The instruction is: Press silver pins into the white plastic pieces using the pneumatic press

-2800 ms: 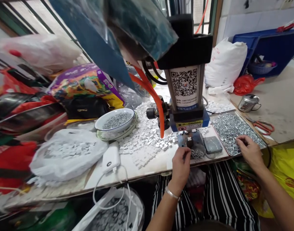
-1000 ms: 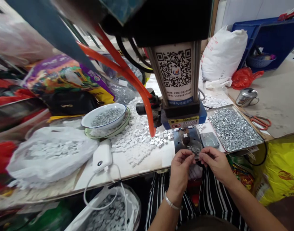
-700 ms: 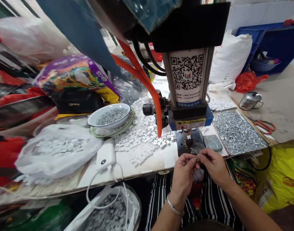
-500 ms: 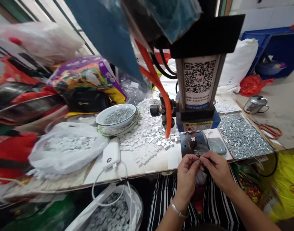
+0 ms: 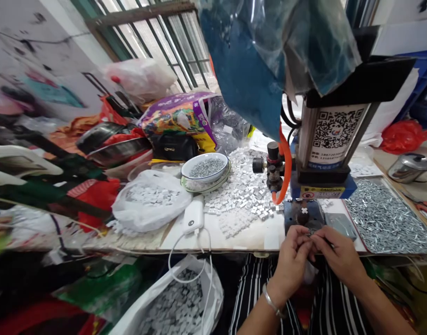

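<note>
In front of a small press (image 5: 304,216) with a round metal base, my left hand (image 5: 294,260) and my right hand (image 5: 341,256) meet with bent fingers. Both pinch at the same spot, thumb against fingertips. Whatever lies between them is too small and too covered to name. Right of the press base sits a grey flat block (image 5: 340,225). Beyond it, a shallow tray is heaped with small metal pins (image 5: 391,214). Small white-grey blocks (image 5: 239,197) are spread over the table left of the press.
A white bowl (image 5: 186,170) of metal pins, a plastic bag (image 5: 124,211) of blocks and a white power bank (image 5: 193,216) with a cable stand leftward. Below the table edge hangs a sack (image 5: 218,293) of blocks. An orange hose (image 5: 287,167) loops beside the press. Scissors (image 5: 426,204) lie far right.
My view has turned left, so the table and press appear farther right. Both hands stay together at the press base, their fingers shifted slightly.
</note>
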### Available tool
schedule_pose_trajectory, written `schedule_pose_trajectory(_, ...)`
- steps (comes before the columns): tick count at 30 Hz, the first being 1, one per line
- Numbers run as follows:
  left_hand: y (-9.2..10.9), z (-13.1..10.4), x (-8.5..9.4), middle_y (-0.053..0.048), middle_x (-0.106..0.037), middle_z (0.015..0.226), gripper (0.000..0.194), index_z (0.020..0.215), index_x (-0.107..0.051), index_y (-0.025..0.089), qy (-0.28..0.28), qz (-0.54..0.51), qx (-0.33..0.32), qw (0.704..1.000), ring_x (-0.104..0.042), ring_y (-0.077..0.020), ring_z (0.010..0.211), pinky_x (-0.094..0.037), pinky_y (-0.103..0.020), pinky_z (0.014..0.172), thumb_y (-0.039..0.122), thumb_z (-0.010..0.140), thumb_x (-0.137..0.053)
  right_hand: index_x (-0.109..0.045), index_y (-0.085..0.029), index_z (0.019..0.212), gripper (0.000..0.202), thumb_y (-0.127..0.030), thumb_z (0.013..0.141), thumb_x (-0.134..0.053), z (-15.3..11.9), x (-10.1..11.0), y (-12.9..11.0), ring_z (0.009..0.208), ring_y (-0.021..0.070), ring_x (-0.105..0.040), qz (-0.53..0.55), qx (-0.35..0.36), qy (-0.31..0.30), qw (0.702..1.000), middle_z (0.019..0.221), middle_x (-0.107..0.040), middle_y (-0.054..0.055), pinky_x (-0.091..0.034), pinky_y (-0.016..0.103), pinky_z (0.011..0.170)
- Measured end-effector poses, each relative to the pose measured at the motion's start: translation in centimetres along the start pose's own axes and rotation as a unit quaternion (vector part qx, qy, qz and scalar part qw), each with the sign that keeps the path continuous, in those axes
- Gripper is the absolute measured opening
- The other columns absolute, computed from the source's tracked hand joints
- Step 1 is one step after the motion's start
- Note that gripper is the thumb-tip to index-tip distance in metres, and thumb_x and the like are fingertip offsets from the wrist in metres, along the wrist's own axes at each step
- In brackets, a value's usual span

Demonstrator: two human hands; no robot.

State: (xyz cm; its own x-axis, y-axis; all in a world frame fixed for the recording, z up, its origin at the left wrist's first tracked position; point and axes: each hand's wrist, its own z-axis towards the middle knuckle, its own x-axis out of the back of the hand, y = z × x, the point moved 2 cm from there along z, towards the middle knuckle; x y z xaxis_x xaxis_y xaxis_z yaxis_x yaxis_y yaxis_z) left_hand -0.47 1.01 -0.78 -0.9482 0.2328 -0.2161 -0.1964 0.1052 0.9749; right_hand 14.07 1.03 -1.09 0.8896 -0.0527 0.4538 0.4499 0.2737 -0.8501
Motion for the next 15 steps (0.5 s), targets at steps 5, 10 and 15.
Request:
schedule_pose_trajectory(5,1.0,0.3,1.2,0.002,-0.063,0.072,0.027,0.112,-0.056,0.022,-0.036,0.129,-0.026,0.991,-0.057,-0.0142,0.067,-0.044,-0.026,0.067,0.014,0.087,-0.057,-0.062,-0.022,0.079,0.030,-0.037,0.102,-0.049,0.6,-0.2,-0.2,0.068,0.0180,-0.057,-0.030,0.038,-0.034,0.998,0.073,-0.060,0.001,-0.043,0.029,0.062)
schedule_pose_trajectory(10,0.7,0.6,1.2,0.004,-0.060,0.071,0.029,0.114,-0.049,0.021,-0.041,-0.059,0.032,0.997,-0.055,-0.0109,0.055,-0.043,-0.023,0.059,0.035,0.092,-0.060,-0.068,-0.023,0.093,0.025,-0.030,0.103,-0.047,0.6,-0.4,-1.0,0.077,0.0190,-0.061,-0.007,0.095,-0.023,0.995,0.082,-0.063,0.004,-0.049,0.030,0.069)
schedule_pose_trajectory(15,0.0,0.6,0.8,0.004,-0.060,0.072,0.038,0.119,-0.047,0.021,-0.068,-0.093,0.028,0.993,-0.057,-0.0108,0.056,-0.044,-0.023,0.060,0.043,0.092,-0.063,-0.071,-0.024,0.104,0.020,-0.029,0.102,-0.051,0.1,-0.7,-0.8,0.085,0.0201,-0.064,0.055,0.104,0.011,0.993,0.092,-0.066,0.006,-0.053,0.030,0.075)
